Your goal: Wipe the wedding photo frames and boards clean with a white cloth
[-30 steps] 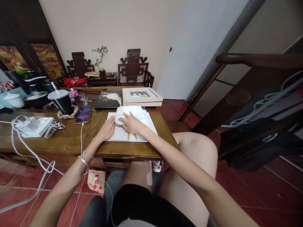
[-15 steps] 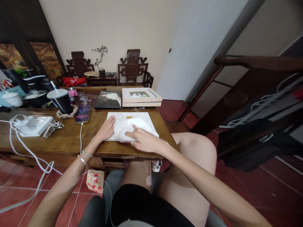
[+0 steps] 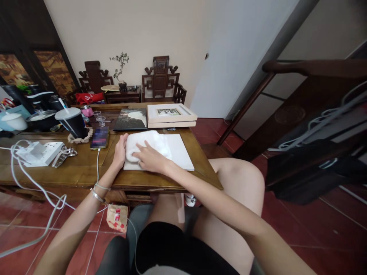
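Observation:
A white board-like panel [image 3: 182, 152], perhaps a picture frame or a thin box, lies flat near the table's front edge. Over its left half is a fluffy white cloth [image 3: 149, 142]. My right hand [image 3: 150, 157] presses down on this cloth, holding it with some fingers spread and others bent into it. Along the panel's left edge rests my left hand [image 3: 120, 151], its fingers stretched out and touching the side. The cloth hides that part of the panel's top.
Behind the panel lie a dark picture [image 3: 130, 119] and stacked light frames [image 3: 172, 121]. A phone [image 3: 99, 138] on a charging cable, a lidded cup [image 3: 71, 121] and a power strip [image 3: 51, 152] sit to the left. A paper bag [image 3: 117, 217] is below the table.
My right hand has slid the cloth left across the panel, covering the small yellowish mark seen before. My left hand has shifted from the panel's top to its left edge.

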`<state>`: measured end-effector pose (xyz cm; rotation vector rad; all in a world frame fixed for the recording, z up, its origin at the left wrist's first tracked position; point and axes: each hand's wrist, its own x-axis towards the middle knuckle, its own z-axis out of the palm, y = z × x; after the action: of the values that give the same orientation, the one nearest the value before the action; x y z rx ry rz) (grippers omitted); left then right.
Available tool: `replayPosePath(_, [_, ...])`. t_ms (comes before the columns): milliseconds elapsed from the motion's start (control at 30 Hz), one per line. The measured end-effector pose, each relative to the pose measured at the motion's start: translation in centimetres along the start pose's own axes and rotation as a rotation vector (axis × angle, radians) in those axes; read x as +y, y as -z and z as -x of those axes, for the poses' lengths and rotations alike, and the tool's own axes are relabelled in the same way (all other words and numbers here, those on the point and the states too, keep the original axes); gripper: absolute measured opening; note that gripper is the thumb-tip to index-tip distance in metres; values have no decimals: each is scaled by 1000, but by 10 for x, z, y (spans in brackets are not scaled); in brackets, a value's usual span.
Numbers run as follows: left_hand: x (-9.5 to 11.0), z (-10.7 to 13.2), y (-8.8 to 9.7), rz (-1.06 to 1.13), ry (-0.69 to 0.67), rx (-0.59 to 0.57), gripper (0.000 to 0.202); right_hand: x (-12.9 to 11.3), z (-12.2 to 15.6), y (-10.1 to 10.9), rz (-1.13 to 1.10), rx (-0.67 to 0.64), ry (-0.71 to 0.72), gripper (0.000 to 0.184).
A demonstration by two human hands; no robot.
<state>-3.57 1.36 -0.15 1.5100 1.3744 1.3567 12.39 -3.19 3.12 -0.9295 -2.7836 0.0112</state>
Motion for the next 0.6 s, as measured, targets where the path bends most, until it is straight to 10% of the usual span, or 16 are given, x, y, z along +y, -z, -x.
replayPosePath(267, [-9,10,-4,-414,-231,-153,58,0,60,33,-39,-64,-57,25])
replayPosePath(600, [-9,8,-1,-651,-291,-308,48,50,-38,40,-138,14,-392,31])
